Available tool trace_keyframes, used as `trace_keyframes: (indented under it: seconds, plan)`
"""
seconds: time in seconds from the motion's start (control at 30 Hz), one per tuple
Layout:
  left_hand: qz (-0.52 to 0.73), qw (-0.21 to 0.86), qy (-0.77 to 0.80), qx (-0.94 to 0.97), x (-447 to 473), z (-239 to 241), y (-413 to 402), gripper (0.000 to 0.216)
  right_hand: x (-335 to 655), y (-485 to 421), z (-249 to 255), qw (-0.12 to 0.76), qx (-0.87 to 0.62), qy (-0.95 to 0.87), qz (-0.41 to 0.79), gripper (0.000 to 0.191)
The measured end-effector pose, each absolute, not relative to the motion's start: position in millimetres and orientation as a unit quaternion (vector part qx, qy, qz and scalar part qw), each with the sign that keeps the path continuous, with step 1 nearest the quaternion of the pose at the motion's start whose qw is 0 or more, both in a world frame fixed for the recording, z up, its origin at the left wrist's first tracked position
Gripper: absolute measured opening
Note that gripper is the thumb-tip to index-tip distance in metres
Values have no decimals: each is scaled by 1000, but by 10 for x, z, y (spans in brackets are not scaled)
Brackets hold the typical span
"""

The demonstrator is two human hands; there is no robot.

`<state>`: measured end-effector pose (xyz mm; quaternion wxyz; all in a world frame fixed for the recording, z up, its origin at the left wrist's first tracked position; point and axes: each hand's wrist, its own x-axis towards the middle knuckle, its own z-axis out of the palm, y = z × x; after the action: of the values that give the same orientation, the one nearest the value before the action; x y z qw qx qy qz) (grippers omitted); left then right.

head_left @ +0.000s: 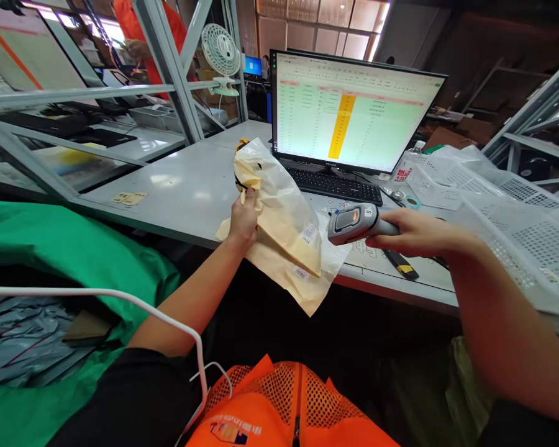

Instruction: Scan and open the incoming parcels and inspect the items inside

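My left hand (pixel 245 218) is closed on the gathered upper part of some cream plastic packages (pixel 284 217), which hang over the front edge of the desk. Two white barcode labels (pixel 309 233) show near their lower corners. Wrapped around the handle of a grey barcode scanner (pixel 354 222), my right hand (pixel 412 231) holds it just right of the packages. The scanner's head points left, towards the labels, with a small orange light lit on top. A black-and-yellow utility knife (pixel 400 265) lies on the desk beneath my right hand.
A monitor (pixel 354 112) with a spreadsheet stands behind a black keyboard (pixel 333 185). White perforated baskets (pixel 517 211) and a plastic bottle (pixel 407 161) are at the right. A green sack (pixel 158 261) with grey packages lies left, a white tube (pixel 121 294) crossing before it. Metal frame posts (pixel 165 68) rise left.
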<state>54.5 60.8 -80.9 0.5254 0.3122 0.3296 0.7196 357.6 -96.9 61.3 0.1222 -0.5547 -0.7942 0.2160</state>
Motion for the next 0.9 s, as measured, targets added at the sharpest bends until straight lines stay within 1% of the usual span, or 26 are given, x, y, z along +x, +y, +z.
trace_keyframes:
  seconds: [0.13, 0.27, 0.4, 0.57, 0.8, 0.9]
  plan:
    - [736, 506, 334, 299, 517, -837, 786, 12, 3567, -997, 566, 104, -548, -800, 221, 27]
    - [743, 488, 359, 285, 462, -858, 1036, 14, 3486, -1069, 513, 44, -546, -798, 252, 26]
    - [746, 470, 370, 292, 411, -965, 1191, 18, 3372, -1108, 486, -3, -541, -793, 282, 19]
    - [739, 467, 381, 301, 368, -1063, 1197, 21, 3287, -1090, 499, -24, -532, -793, 296, 13]
    - [715, 463, 423, 310, 357, -969, 1099, 20, 3260, -1041, 469, -32, -530, -787, 313, 18]
    - [697, 470, 433, 326, 342, -970, 1091, 24, 3304, -1015, 464, -27, -541, -779, 315, 22]
